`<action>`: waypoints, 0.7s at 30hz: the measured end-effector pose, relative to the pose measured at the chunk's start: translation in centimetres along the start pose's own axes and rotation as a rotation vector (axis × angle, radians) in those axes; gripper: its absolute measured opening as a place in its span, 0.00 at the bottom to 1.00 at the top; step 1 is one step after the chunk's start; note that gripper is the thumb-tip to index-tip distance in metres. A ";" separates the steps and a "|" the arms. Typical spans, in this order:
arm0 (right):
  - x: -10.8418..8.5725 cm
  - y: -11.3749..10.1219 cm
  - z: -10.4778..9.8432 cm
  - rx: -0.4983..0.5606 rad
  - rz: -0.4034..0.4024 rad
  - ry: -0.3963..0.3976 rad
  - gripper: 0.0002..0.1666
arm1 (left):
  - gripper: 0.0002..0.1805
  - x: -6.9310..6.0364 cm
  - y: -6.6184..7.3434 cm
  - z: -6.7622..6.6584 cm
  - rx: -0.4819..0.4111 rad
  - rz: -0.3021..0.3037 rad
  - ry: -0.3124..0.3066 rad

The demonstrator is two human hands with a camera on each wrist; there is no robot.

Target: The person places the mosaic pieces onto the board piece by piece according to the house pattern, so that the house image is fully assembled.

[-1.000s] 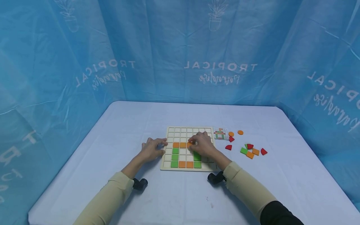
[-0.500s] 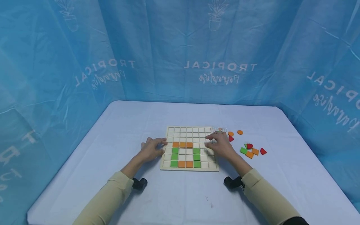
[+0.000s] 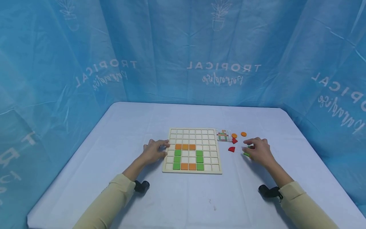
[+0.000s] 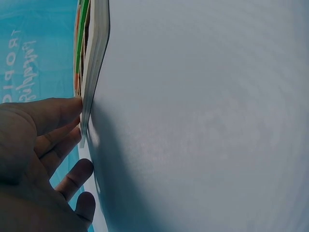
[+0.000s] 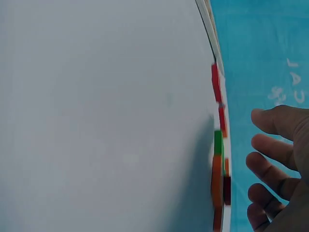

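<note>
A pale wooden grid board (image 3: 206, 142) lies on the table. Three orange squares (image 3: 185, 147) form a row across its cells, with green squares (image 3: 199, 159) down both sides below and orange squares (image 3: 188, 166) at the bottom. My left hand (image 3: 152, 151) touches the board's left edge with thumb and fingertips; the left wrist view shows the thumb (image 4: 58, 113) against that edge. Over the loose pieces at the right hovers my right hand (image 3: 259, 153), fingers apart and nothing between them. It partly hides a green piece (image 3: 246, 154) and others beneath.
A small printed pattern card (image 3: 224, 135) lies by the board's upper right. Near it are orange discs (image 3: 243, 134) and red quarter-round pieces (image 3: 231, 149). The white table (image 3: 183, 203) is bordered by blue curtains (image 3: 183, 86) behind and at both sides.
My right hand has left the third orange square in its row on the board and moved right, past the card, to above the loose pieces. The left hand stays at the board's edge.
</note>
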State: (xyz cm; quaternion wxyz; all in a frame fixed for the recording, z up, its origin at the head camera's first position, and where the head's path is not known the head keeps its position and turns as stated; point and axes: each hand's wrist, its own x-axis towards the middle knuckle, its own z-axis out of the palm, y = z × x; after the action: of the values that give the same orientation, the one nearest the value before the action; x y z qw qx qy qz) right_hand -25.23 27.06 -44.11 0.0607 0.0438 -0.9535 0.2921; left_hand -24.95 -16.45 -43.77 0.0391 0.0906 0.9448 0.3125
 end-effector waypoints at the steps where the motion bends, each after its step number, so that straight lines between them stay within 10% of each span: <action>1: -0.2 0.4 -0.3 -0.005 0.007 0.003 0.21 | 0.19 0.0 0.0 0.0 -0.002 -0.001 0.000; 21: -2.2 4.2 -2.1 -0.071 0.064 -0.041 0.22 | 0.19 0.1 -0.2 0.1 0.001 -0.004 -0.005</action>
State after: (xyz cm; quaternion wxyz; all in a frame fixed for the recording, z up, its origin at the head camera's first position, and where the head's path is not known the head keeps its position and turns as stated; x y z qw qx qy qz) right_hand -23.37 31.83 -45.03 0.0333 0.0171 -0.9652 0.2590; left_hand -25.10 -16.54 -43.93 0.0421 0.0893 0.9450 0.3117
